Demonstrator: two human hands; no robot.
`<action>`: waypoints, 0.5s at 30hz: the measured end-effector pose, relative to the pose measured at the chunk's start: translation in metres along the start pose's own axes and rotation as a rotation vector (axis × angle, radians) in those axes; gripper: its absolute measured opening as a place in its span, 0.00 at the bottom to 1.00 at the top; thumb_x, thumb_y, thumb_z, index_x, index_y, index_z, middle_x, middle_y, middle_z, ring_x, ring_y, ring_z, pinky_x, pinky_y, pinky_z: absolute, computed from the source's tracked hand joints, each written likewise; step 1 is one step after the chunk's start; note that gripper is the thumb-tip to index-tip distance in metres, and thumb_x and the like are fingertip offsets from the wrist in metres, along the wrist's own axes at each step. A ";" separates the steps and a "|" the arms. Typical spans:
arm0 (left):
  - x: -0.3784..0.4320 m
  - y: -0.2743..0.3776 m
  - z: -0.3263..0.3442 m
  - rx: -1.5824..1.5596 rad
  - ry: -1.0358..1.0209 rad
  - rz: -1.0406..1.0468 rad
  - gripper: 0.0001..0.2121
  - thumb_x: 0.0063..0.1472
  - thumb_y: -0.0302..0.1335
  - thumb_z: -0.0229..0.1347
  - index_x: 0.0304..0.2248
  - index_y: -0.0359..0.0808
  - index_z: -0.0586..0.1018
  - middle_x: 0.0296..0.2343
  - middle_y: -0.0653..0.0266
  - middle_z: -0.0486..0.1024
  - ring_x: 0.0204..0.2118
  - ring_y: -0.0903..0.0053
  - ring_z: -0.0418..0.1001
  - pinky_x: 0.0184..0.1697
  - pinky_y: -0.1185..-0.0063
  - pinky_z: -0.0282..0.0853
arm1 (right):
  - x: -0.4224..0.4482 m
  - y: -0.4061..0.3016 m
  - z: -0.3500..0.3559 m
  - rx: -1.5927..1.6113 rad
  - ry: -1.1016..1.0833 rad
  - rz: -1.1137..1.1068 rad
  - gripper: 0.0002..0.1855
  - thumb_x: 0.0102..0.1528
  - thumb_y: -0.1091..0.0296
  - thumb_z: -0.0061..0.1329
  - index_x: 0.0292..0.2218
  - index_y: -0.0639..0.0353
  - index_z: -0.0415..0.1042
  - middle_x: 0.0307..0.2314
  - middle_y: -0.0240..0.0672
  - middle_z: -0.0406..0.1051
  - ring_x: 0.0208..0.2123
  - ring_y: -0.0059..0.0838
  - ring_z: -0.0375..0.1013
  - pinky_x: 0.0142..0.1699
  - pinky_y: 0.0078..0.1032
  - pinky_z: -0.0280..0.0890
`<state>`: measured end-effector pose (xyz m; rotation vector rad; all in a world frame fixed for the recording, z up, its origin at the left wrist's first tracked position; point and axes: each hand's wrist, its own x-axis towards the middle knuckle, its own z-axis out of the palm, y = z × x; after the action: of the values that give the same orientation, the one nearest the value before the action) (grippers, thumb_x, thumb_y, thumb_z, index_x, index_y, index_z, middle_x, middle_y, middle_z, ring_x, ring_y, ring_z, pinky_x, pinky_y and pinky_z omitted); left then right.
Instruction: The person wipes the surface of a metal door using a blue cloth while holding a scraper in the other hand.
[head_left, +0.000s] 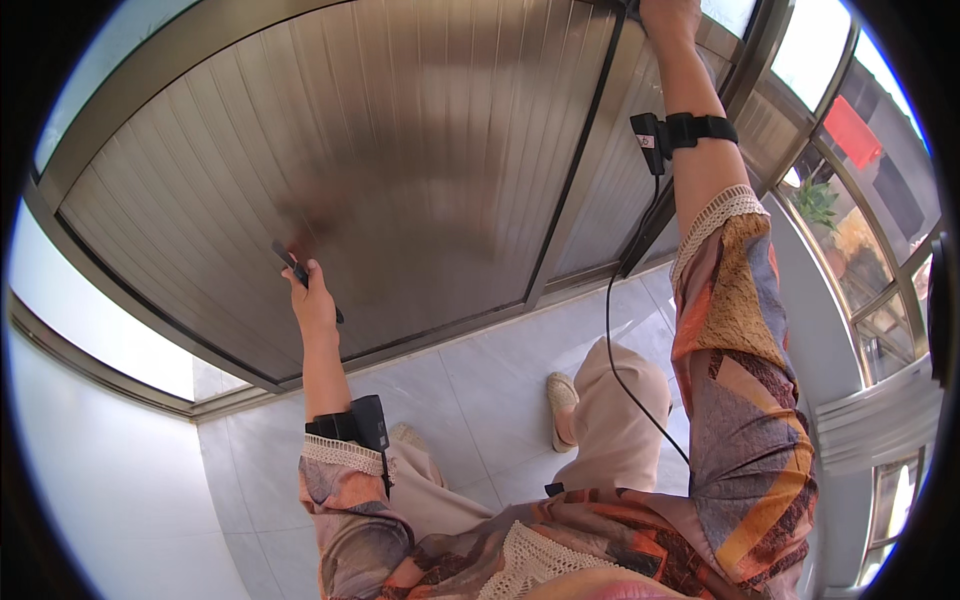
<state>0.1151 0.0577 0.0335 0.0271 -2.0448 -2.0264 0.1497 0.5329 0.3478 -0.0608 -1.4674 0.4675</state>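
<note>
My left hand (311, 296) grips a slim dark-handled tool (300, 274) in front of a ribbed translucent door panel (420, 187). The tool's greyish end points up and to the left; its exact kind cannot be told. At the top edge of the view, my right hand (670, 19) reaches to the metal door frame (637, 82), partly cut off by the picture's rim. Bunched against its fingers is a dark grey cloth (634, 9), mostly hidden. Blurred reflections show in the panel.
A black cable (611, 345) hangs from the device strapped on my right forearm (652, 142). Grey floor tiles (480, 397) lie below the door's bottom rail (420, 341). A white wall (112, 450) stands at left. Framed windows (855, 247) with a plant behind are at right.
</note>
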 end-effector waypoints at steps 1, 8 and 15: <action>-0.002 0.001 0.000 -0.003 -0.017 -0.009 0.29 0.63 0.41 0.44 0.59 0.38 0.52 0.59 0.57 0.46 0.62 0.70 0.45 0.59 0.78 0.42 | -0.010 0.004 0.000 -0.006 -0.008 -0.001 0.21 0.48 0.73 0.49 0.46 0.64 0.66 0.39 0.47 0.69 0.42 0.43 0.68 0.47 0.31 0.62; -0.015 0.007 -0.010 0.054 -0.082 0.020 0.28 0.64 0.39 0.44 0.58 0.35 0.52 0.60 0.57 0.46 0.62 0.71 0.44 0.60 0.79 0.40 | -0.261 0.049 0.005 -0.197 0.145 0.082 0.28 0.37 0.80 0.48 0.45 0.70 0.64 0.45 0.54 0.60 0.49 0.56 0.57 0.55 0.41 0.53; -0.007 0.003 0.005 0.110 -0.042 0.076 0.28 0.64 0.38 0.44 0.58 0.32 0.51 0.60 0.57 0.45 0.63 0.72 0.42 0.61 0.79 0.38 | -0.480 0.082 -0.025 -0.337 -0.233 0.889 0.29 0.40 0.75 0.51 0.46 0.68 0.65 0.44 0.54 0.61 0.48 0.54 0.61 0.53 0.35 0.56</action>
<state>0.1215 0.0645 0.0351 -0.0720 -2.1473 -1.8839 0.1367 0.4499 -0.1325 -0.9823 -1.6906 0.9548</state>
